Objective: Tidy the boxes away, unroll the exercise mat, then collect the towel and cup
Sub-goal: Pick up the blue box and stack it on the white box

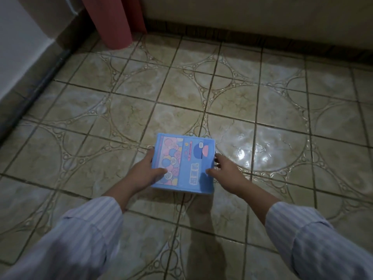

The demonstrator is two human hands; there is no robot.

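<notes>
Looking down from head height, the view takes in two hands around a flat blue box (182, 163) above a tiled floor (262, 110). The box lid shows pink, blue and yellow circles on one half and a dark blue shape on the other, and it faces up towards the camera.

The left hand (146, 171) grips the box's left edge, thumb lying across the lid and the other fingers tucked out of sight beneath, so it is closed on the box. The right hand (224, 170) sits at the right edge with its thumb on the lid and fingers (218, 158) curled against the side; it touches the box, though whether it carries any weight is unclear. Holding both sides like this likely keeps the box level. A soft shadow on the tiles below suggests the box is lifted, but I cannot tell how far off the floor it sits.

Both forearms wear pale striped sleeves (314, 239).

In the far left corner a rolled pink exercise mat (113, 21) stands upright against the wall (242, 11), rolled tight and well apart from the box. It probably stands there to keep out of the way until the boxes are cleared.

No towel, cup or other box appears, so this looks like the tidying stage.
</notes>
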